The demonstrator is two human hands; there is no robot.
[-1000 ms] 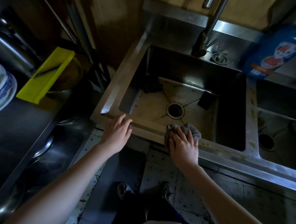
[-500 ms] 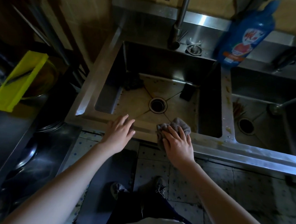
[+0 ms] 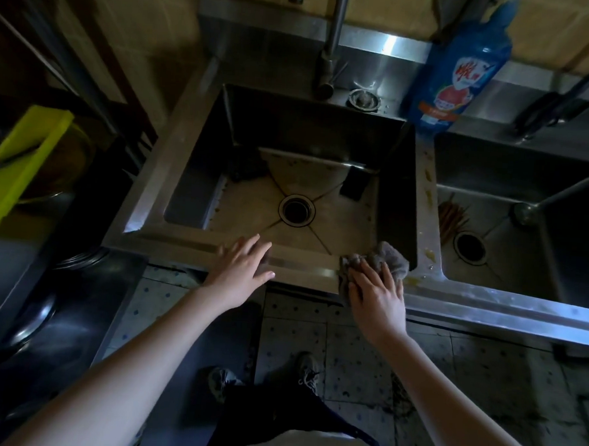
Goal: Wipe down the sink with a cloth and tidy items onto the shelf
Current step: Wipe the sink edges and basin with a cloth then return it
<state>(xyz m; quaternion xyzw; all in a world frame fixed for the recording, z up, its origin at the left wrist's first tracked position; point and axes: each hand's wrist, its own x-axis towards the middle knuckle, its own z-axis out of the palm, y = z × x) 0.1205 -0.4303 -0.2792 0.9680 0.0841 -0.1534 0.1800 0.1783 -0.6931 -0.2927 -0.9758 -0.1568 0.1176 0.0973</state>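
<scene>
A steel double sink fills the middle of the head view. My right hand presses a crumpled grey cloth onto the front rim, at the near right corner of the left basin. My left hand rests flat on the same front rim further left, fingers spread, holding nothing. A blue detergent bottle stands on the back ledge between the basins. Two dark pieces, a black sponge and a dark scrubber, lie on the left basin's floor near the back.
A tap rises behind the left basin. The right basin holds a ladle and brown sticks. Yellowish smears dot the divider. At left a dark shelf carries a yellow cutting board and metal bowls.
My right hand has slid the cloth to the right along the front rim, from near the drain line to the basin's right corner. My left hand stays on the rim.
</scene>
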